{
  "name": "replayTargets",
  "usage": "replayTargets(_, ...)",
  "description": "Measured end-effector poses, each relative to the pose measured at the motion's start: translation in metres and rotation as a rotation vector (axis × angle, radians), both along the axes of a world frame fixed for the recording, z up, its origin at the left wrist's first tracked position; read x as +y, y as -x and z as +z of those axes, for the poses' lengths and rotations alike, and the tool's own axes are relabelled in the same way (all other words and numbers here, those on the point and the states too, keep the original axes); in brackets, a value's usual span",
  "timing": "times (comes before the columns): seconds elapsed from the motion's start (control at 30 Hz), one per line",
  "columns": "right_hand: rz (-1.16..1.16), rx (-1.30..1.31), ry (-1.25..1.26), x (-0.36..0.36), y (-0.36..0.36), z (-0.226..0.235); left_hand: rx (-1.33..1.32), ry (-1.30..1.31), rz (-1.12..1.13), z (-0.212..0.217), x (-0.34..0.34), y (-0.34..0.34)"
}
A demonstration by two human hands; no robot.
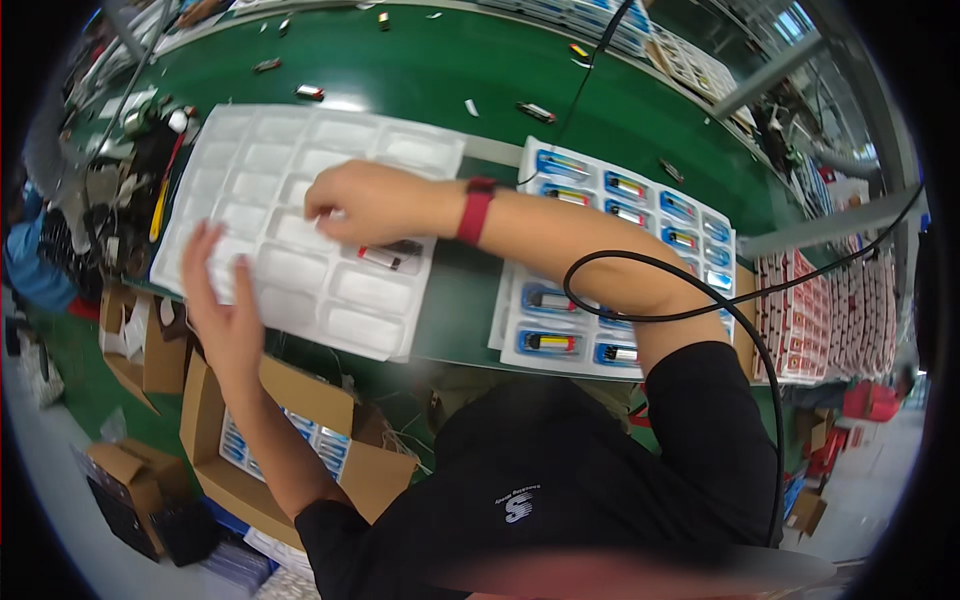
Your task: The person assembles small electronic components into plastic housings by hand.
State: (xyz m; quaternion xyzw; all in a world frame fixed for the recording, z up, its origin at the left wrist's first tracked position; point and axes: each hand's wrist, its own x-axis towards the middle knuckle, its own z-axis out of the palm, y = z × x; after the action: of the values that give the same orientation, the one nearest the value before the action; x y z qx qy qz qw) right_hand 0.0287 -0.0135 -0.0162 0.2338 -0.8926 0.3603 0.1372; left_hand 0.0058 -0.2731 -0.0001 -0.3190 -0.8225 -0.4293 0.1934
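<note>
A white moulded plastic tray (225, 185) with rows of shallow compartments lies on the green bench. My right hand (370, 203), a red band on its wrist, reaches across it with fingers curled over a middle compartment; what they pinch, if anything, I cannot make out. Below that hand, a small red, white and dark cylindrical item (380, 257) rests in a compartment. My left hand (225, 310) is over the tray's near left part, fingers spread and slightly blurred, with nothing visible in it. Under my right forearm stands a second tray (510, 330) holding blue-backed packs (550, 343) with similar cylinders.
An open cardboard box (205, 415) with blue packs inside is below the bench on the left. Loose small cylinders (537, 112) dot the green bench top (440, 70). A black cable (770, 400) loops over my right arm. Stacked red-and-white trays (800, 320) stand at right.
</note>
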Motion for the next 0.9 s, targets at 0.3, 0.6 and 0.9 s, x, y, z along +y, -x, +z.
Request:
replayTargets(0.3,-1.039,-0.263,-0.715,0.3,-0.096,-0.02,-0.021,0.543,-0.637,0.044,0.121,-0.089)
replayTargets(0.6,-0.986,-0.669,-0.642,0.428,-0.309,-0.014,0.127,0.628,-0.663,0.016,0.326,-0.024)
replayTargets(0.9,-1.043,-0.282,-0.282,0.446,-0.347,-0.02,0.11,0.712,-0.787,-0.072,0.461,0.021)
